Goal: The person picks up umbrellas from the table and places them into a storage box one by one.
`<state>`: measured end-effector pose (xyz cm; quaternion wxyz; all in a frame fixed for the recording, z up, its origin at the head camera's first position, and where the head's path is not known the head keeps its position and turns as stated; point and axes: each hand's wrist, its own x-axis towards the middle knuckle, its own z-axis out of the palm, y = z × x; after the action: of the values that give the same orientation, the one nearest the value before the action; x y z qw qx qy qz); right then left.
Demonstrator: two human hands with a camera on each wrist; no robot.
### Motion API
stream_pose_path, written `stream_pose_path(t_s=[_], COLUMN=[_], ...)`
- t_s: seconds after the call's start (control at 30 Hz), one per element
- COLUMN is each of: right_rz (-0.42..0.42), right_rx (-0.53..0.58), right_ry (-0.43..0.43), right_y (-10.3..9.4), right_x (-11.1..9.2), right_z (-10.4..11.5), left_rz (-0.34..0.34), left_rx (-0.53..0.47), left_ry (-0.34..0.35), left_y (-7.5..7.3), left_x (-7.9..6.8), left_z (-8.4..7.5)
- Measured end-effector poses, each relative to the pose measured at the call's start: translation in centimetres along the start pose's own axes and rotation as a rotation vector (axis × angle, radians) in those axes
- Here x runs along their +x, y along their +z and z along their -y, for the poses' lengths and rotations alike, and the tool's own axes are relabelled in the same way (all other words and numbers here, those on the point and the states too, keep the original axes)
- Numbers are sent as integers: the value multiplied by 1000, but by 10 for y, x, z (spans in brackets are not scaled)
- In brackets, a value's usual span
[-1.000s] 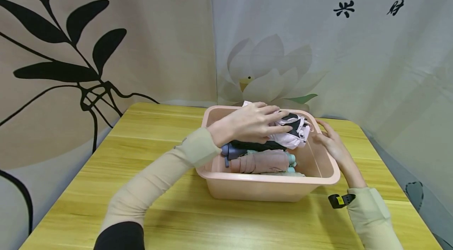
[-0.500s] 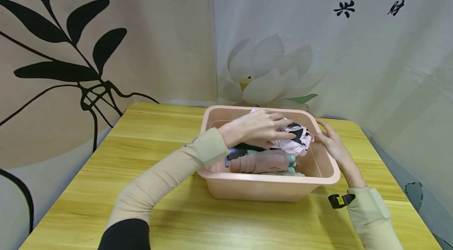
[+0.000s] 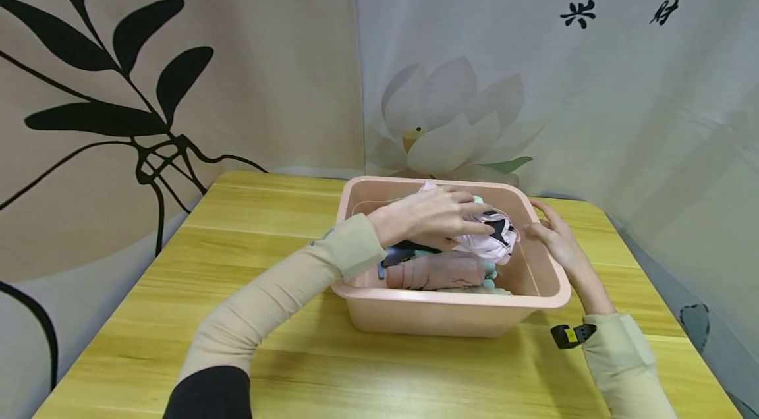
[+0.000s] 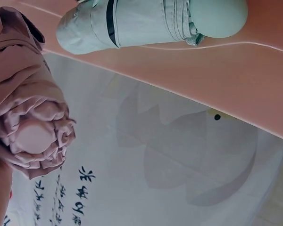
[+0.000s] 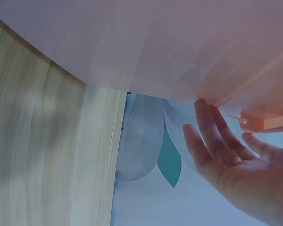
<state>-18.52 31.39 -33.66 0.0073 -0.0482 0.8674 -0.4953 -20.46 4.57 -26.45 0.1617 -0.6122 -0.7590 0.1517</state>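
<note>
Curtain (image 3: 178, 76) with black leaves fills the upper left of the head view, meeting a grey lotus curtain (image 3: 534, 76) that runs to the upper right, with black characters near the top edge; table (image 3: 249, 221) of yellow wood spans the lower half; from the lower left a beige sleeve (image 3: 279, 294) reaches toward the centre, where the left hand (image 3: 429, 216) lies over a folded pink umbrella (image 3: 489, 241), fingers curled round it and holding it above the other things in the bin (image 3: 450, 313); the bin, pale pink, sits just right of centre on the table, and the pink umbrella rests in its far right part, near the right wall; under the hand lie a dark umbrella (image 3: 403, 252) and, nearer the front wall, a dusty-rose umbrella (image 3: 435, 272) with a mint tip showing at its right end; in the left wrist view the pink umbrella's bunched end (image 4: 33, 134) shows at the left, with a mint umbrella (image 4: 146, 21) along the top against the bin's wall; right of the bin in the head view, the right hand (image 3: 551, 238) rests against the outside of the right rim, fingers straight and relaxed, gripping nothing; the right wrist view shows those fingers (image 5: 212, 127) spread loosely, tips touching the bin just under its rim; at the lower right a black strap (image 3: 572, 335) sits on the wrist above the second beige sleeve.
</note>
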Motion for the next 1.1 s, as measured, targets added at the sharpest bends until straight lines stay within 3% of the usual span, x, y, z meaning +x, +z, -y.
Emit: stream_pose_path(t_s=[0.37, 0.63, 0.83, 1.1], right_rz=[-9, 3, 37, 28], right_rx=[-35, -35, -18, 2], right_ry=[4, 12, 24, 22], right_y=[2, 2, 2, 2], right_x=[0, -1, -2, -3], right_z=[0, 0, 1, 0], left_rz=[-20, -82, -154, -219], left_rx=[-10, -17, 9, -84], left_ry=[8, 27, -23, -100], left_y=[4, 7, 1, -3], left_x=[1, 1, -1, -13], left_z=[-2, -2, 1, 6])
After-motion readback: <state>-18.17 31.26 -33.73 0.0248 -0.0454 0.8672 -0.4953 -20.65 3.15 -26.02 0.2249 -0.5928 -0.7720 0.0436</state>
